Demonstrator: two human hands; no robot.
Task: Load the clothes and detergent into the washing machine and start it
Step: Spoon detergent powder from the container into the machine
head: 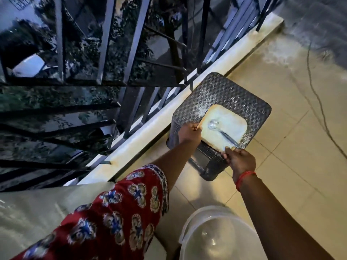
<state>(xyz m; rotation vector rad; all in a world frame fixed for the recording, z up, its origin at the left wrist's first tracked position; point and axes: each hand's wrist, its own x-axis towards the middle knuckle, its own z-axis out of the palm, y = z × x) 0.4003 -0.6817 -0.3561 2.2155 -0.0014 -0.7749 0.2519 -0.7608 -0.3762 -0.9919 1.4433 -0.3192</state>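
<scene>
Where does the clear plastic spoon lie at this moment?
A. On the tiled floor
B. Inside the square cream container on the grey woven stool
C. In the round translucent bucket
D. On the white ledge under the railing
B: the clear plastic spoon lies inside the square cream container, which rests on the grey woven stool with both hands on its edges.

The stool [221, 102] is dark grey with a woven basket pattern. The container [225, 126] on it is pale cream, and the spoon [221, 131] inside is silver. The sleeve [116, 209] is red with blue and cream flower motifs. The wrist thread [244, 178] is red. The floor tiles [300, 166] are beige, the railing [105, 44] black, the bucket [216, 235] translucent white.
</scene>
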